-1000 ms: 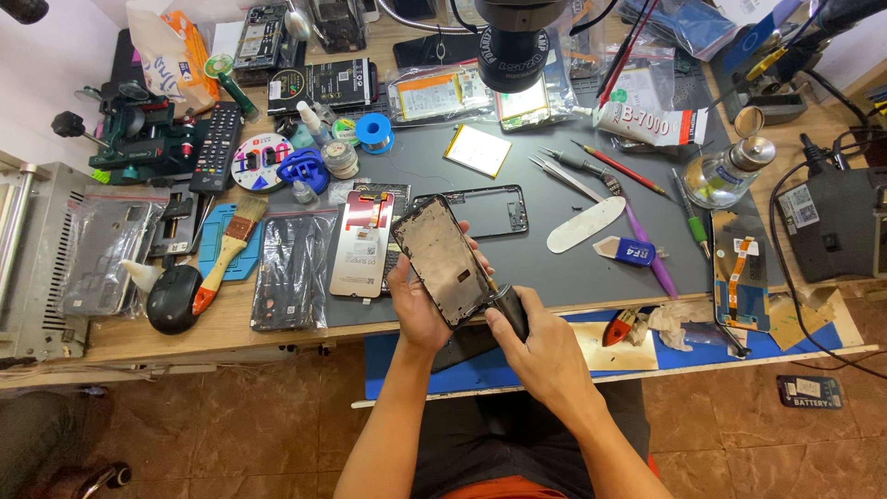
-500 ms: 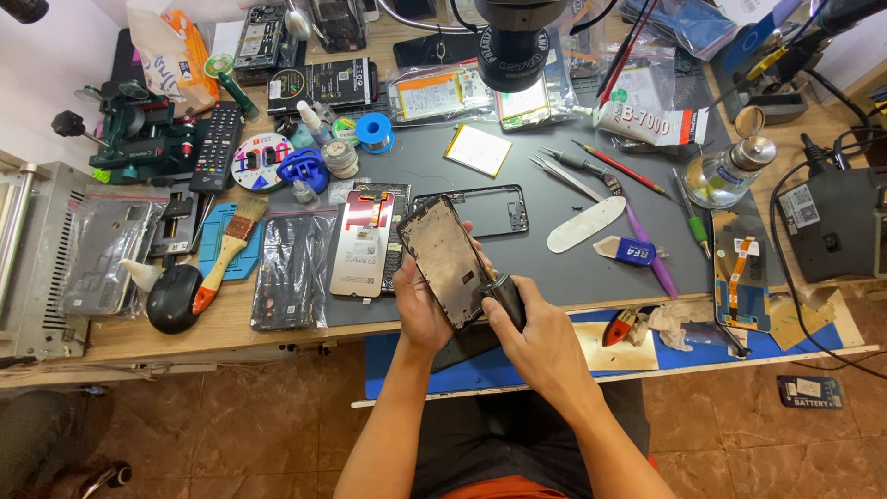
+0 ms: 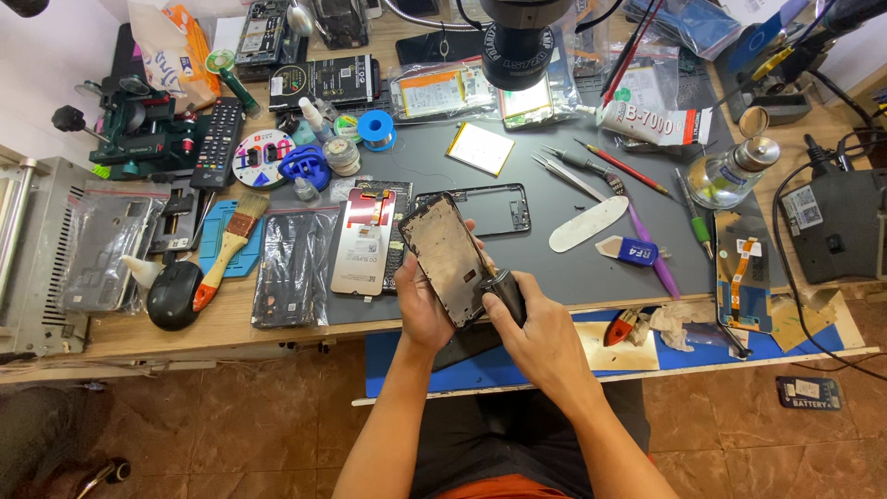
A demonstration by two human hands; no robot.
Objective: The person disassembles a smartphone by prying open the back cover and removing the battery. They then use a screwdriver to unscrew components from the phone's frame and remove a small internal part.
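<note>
- Since 1 second ago you have tipped the dark rectangular phone frame (image 3: 450, 260) slightly more upright; it stays above the desk's front edge.
- Your left hand (image 3: 420, 305) closes around its lower left edge.
- Your right hand (image 3: 536, 328) is curled tight on a black stubby tool (image 3: 507, 292) pressed against the frame's bottom corner.
- A pink-backed phone panel (image 3: 363, 242) and an empty black frame (image 3: 485, 210) lie just beyond on the grey mat (image 3: 573, 268); nothing blocks your hands.

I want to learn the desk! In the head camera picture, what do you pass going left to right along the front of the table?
Black mouse → brush → black back cover → pink phone panel → phone frame in the left hand → right hand → white scraper → glass bottle → black box.
</note>
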